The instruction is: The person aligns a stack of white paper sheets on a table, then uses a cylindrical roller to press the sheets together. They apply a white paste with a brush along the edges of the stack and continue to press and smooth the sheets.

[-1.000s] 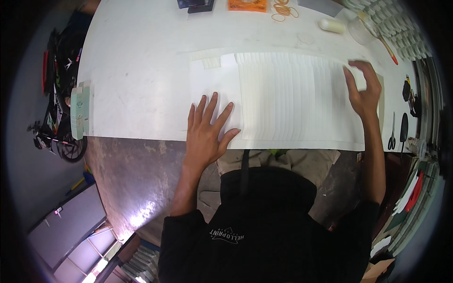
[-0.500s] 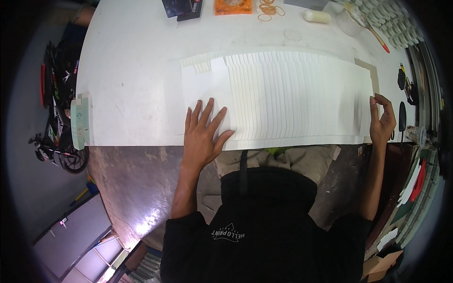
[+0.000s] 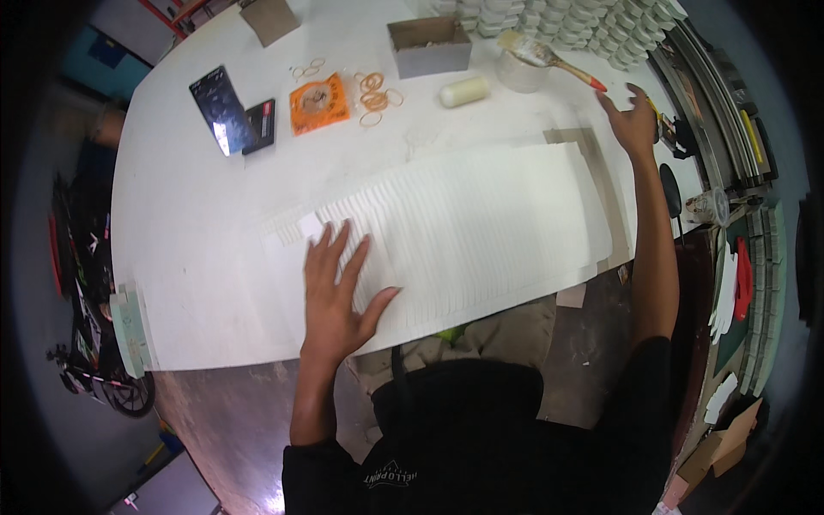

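Observation:
A long row of overlapping white paper sheets (image 3: pixel 481 232) is fanned out along the table's near edge. My left hand (image 3: pixel 335 300) lies over the left end of the row with its fingers spread, holding nothing. Just beyond its fingertips is a small white piece of paper (image 3: pixel 310 226). At the far right my right hand (image 3: pixel 633 124) is reached out, thumb and fingers apart, close to the red tip of a paintbrush (image 3: pixel 558 64). The brush rests across a round translucent tub (image 3: pixel 521 75), clear of my fingers.
Beyond the sheets are a phone (image 3: pixel 221 110), a black box (image 3: pixel 261 127), an orange packet (image 3: pixel 318 106), rubber bands (image 3: pixel 372 96), a pale cylindrical bottle (image 3: pixel 464 92) and a grey open box (image 3: pixel 429 48). Folded paper stacks (image 3: pixel 575 27) fill the far right; a brown strip (image 3: pixel 614 197) borders the row.
My right hand has left the right end of the sheets and moved away from me toward the paintbrush. The left hand stays on the row. The view has shifted and tilted.

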The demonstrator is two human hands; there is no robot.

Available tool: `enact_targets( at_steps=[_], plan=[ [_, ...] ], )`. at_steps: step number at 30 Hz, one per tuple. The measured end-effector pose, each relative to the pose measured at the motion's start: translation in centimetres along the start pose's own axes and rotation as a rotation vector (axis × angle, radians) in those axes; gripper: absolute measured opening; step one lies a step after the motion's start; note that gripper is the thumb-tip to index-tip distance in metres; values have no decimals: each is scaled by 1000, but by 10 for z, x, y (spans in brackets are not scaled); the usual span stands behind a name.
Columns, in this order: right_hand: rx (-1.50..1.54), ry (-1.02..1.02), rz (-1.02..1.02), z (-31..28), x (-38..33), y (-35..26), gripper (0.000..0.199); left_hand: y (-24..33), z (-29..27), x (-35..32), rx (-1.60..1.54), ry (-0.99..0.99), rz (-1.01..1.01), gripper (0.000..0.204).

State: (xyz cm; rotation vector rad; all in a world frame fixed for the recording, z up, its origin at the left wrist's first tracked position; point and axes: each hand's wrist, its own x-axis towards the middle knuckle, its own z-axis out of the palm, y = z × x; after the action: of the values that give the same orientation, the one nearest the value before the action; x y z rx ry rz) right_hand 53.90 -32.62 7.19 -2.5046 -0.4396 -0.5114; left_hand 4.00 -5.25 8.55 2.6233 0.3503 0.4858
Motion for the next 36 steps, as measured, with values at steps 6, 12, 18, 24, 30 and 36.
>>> enact_targets(
  at_steps=[6, 12, 18, 24, 30, 36],
  plan=[
    [1129, -453, 771, 63, 42, 29, 71, 27, 69, 132, -247, -4, 244, 58],
    [1730, -468, 638, 100, 38, 9, 31, 46, 158, 264, -577, -258, -218, 69],
    [1692, -392, 363, 93, 42, -7, 37, 54, 239, 321, -482, 50, -252, 111],
    [1623, -432, 259, 56, 45, -40, 27, 49, 253, 349, -496, 114, -214, 138],
    [1387, -221, -40, 21, 84, -46, 16, 30, 253, 366, -431, 23, -180, 151],
    [824, -128, -145, 12, 101, -102, 22, 33, 246, 361, -392, -59, -216, 150]
  ],
)
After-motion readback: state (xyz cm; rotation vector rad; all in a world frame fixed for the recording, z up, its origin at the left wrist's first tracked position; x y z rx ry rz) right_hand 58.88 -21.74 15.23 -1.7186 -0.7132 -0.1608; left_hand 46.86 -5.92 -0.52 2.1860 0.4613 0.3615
